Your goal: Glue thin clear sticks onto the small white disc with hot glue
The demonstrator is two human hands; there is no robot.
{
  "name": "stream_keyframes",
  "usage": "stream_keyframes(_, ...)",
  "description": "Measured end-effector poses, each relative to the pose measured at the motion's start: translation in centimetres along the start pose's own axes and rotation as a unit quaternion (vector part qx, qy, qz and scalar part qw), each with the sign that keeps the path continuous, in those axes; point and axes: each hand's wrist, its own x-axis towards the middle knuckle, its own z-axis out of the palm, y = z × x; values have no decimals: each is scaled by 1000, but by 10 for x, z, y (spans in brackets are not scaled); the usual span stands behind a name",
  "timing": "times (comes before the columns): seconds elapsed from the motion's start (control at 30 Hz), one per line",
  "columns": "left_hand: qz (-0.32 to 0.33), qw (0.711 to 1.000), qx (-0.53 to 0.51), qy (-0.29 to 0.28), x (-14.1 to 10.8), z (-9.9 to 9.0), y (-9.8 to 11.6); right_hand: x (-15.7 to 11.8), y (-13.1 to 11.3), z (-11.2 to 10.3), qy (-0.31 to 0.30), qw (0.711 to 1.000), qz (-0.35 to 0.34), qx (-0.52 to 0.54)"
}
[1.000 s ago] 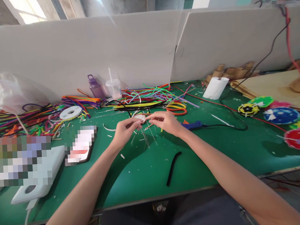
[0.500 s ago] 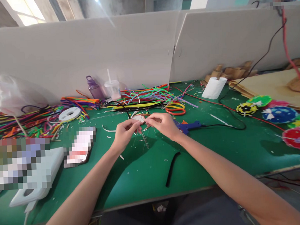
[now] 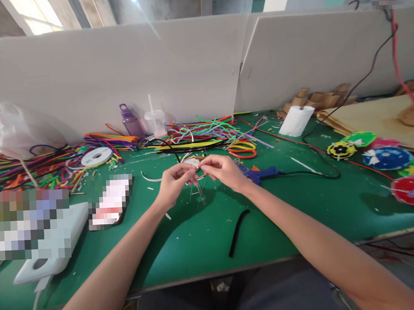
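Note:
Over the green table (image 3: 197, 247), my left hand (image 3: 175, 181) is closed in a pinch on thin wires (image 3: 201, 193), whose ends fan out below the fingers. My right hand (image 3: 224, 172) meets it fingertip to fingertip, its thumb and forefinger pressed together. What sits between the right fingertips is too small to make out. Just behind the fingers shows a whitish round piece (image 3: 193, 162), partly covered. A blue glue gun (image 3: 264, 174) lies to the right of my right hand. Nearer me rests a short black pipe cleaner (image 3: 238, 233).
Colourful pipe cleaners (image 3: 206, 130) lie heaped behind my hands, near a purple bottle (image 3: 132, 121) and a lidded cup (image 3: 155, 123). At left are a white tape roll (image 3: 87, 158), a phone (image 3: 111, 200) and a power bank (image 3: 36, 267). Bright round flower pieces (image 3: 387, 157) lie at right.
My fingertips have shifted slightly, the right ones a little leftward against the left ones. The wires remain in the left fingers; the surroundings look the same.

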Motion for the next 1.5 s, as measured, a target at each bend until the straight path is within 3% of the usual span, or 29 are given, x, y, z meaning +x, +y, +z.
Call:
stream_keyframes(0.17,3,1000,7,-8,0,1,1,0,2,0,-7,1000,-5,-12)
stream_keyframes(0.3,7,1000,9,-7,-1,1,1,0,7,0,27,996,-45,-74)
stream_keyframes(0.43,1,1000,6,-8,-1,2,2,-3,9,0,86,966,-148,-196)
stream_keyframes(0.53,-2,1000,10,-6,-1,3,2,-6,9,-1,92,940,-191,-266)
stream_keyframes(1.13,-2,1000,23,5,-1,3,4,-9,8,2,108,924,-209,-301)
stream_keyframes(1.5,3,1000,15,8,-2,3,0,-12,10,6,120,885,-222,-393)
